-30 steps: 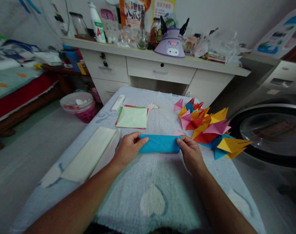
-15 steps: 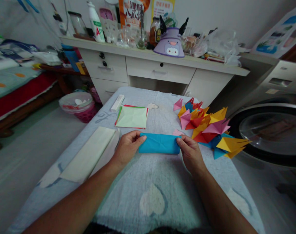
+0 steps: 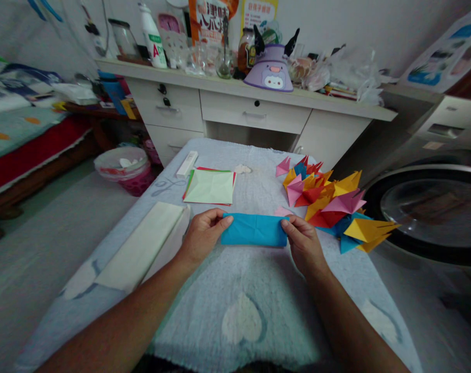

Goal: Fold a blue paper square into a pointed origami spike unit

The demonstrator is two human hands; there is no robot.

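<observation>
Blue paper [image 3: 254, 231]: a wide, creased rectangle, long edges running left to right, held out over the patterned cloth [image 3: 235, 274] in front of the person. Cannot tell whether its lower edge touches the cloth.

Left hand [image 3: 205, 234]: closed in a pinch at the paper's upper left corner. Thumb flat on the near face, fingers curled in behind; fingertips hidden.

Right hand [image 3: 304, 243]: closed likewise on the upper right corner, thumb on the near face, other fingers bent under and partly out of sight. Paper spans the gap between the hands.

Just beyond the paper's right end, a scrap of pink paper [image 3: 283, 211], partly covered. Beyond its left end, a stack of sheets [image 3: 210, 187], pale green on top, red and green edges showing; near that, a slim white box [image 3: 187, 164]. Left of the left hand, a long off-white folded piece [image 3: 142, 248].

Right side: heap of folded paper birds [image 3: 323, 199], yellow, red, pink, blue. Past the table, white drawers [image 3: 227, 106].
</observation>
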